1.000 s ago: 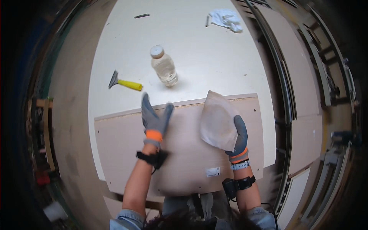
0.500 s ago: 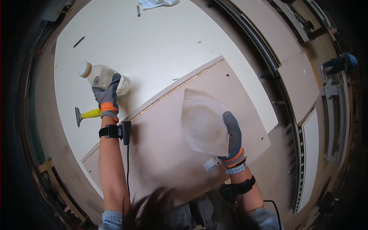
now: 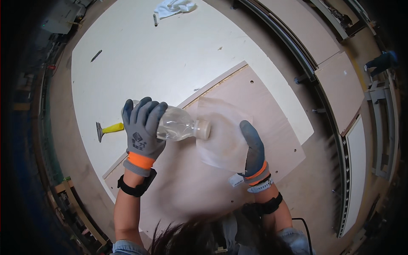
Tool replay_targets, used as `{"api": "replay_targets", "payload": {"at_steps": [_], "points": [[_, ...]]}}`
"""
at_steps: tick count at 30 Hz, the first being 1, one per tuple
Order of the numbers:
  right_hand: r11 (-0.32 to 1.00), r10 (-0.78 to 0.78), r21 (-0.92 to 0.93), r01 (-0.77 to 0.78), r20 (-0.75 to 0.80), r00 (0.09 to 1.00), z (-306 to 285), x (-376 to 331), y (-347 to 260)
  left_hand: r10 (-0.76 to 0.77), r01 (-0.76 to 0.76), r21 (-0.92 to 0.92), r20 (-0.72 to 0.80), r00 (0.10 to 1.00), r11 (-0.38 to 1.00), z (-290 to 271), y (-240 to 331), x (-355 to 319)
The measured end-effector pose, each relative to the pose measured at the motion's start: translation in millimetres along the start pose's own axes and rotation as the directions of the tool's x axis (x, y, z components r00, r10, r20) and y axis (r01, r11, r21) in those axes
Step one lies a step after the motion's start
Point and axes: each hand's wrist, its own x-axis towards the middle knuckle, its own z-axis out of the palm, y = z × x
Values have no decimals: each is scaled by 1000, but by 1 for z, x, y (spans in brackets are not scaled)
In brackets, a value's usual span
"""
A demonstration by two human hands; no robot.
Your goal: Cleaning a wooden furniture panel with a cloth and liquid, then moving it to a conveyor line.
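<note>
— Fingers of the left hand (image 3: 142, 127), in a grey glove with an orange cuff, are curled right round the clear plastic bottle (image 3: 176, 127); it's a full, closed grip on the bottle's fat end.

— And the bottle itself?

— Tipped on its side above the brown wooden panel (image 3: 272, 114), its pale-capped neck pointing toward the person's right and reaching the edge of the translucent white cloth (image 3: 223, 136).

— Who has the cloth?

— The right hand (image 3: 253, 148), in a darker blue-grey glove with the same orange cuff. It lies along the cloth's right side with the fingers stretched fairly straight, holding it up from beneath. Whether the thumb pinches it, I cannot tell; the cloth hides that.

— Anything else about?

— The panel lies across a big pale worktable (image 3: 148, 55). Left of the bottle hand, on the table, lies a yellow-handled scraper with a dark blade (image 3: 108, 128), near but not touching. At the far end sit a crumpled white rag (image 3: 174, 6) and a small grey stick-shaped thing (image 3: 155, 20) just beside it. A dark pen-like thing (image 3: 96, 55) lies off to the left, well apart.
</note>
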Motion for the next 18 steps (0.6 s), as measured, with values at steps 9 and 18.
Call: {"api": "replay_targets", "payload": {"at_steps": [9,18], "points": [[-164,-292,-965,202,243,925,40,11,0,54,-60,208,36,998,976,-23,29,4],[-173,-367,-928,331,372,853,46,3,-15,83,-96,242,63,995,966,-39,37,7]]}}
